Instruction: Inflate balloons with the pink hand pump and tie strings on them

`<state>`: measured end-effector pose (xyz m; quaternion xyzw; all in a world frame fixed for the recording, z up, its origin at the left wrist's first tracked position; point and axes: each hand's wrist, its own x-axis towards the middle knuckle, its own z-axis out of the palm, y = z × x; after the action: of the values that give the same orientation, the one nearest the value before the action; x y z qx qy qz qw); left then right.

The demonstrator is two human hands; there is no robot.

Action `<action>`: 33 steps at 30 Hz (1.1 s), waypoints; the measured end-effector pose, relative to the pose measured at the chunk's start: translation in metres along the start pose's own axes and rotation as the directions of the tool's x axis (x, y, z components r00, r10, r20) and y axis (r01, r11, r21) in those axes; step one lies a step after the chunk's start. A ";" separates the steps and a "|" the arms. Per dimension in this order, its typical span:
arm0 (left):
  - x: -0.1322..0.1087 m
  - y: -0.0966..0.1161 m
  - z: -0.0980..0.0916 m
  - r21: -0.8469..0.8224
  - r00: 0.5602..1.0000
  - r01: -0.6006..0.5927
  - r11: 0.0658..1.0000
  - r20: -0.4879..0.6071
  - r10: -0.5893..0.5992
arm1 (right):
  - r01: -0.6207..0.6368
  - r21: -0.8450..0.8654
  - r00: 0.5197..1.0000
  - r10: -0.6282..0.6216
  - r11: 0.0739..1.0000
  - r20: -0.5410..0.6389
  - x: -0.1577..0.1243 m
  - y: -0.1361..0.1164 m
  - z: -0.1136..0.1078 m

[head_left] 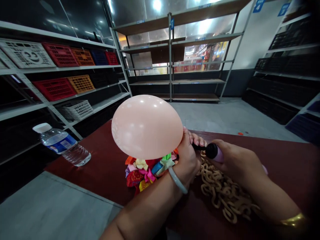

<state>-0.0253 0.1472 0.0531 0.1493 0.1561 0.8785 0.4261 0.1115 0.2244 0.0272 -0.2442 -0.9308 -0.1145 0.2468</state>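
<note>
- My left hand (188, 156) is closed tight around the neck of the balloon (147, 126), pinching it where it meets the black tip of the pump (212, 150). The fingertips curl over the top and the palm faces away from me.
- My right hand (235, 160) is wrapped around the pale purple body of the pump, just right of the left hand, with the knuckles up. The two hands almost touch at the nozzle.
- As I read it, the step in hand is pumping. The peach balloon is round and full, and it stands up and left of the left hand, above the table (100, 163).
- The next move calls for a firm pinch on the neck so no air leaks, and steady, straight strokes from the right hand so the nozzle does not slip out.
- Both forearms come in low from my side. The left crosses from bottom centre with a pale bangle (178, 181) at the wrist, and the right comes from the right edge with a gold bangle (293, 220).
- Under the balloon lies a heap of small flat balloons (142, 171) in many colours. A tan chain (225, 195) is piled below the right hand.
- Farther left on the table a water bottle (63, 146) lies on its side.
- Beyond it, shelves (82, 68) carry coloured crates (60, 55).
</note>
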 end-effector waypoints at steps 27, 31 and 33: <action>0.039 0.043 -0.025 0.117 0.977 0.205 0.972 0.043 -0.211 | -0.486 0.142 0.858 0.440 0.862 0.266 -0.022 0.132 -0.002; 0.034 0.042 -0.022 0.174 0.960 0.249 0.953 0.083 -0.266 | -0.568 0.154 0.805 0.507 0.808 0.310 -0.049 0.174 0.022; 0.033 0.042 -0.020 0.223 0.960 0.231 0.947 0.105 -0.259 | -0.502 0.167 0.857 0.462 0.848 0.229 -0.059 0.186 0.032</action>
<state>-0.0822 0.1455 0.0561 0.2310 0.2360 0.7855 0.5234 0.2387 0.3699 -0.0132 -0.4511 -0.8644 0.0780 0.2080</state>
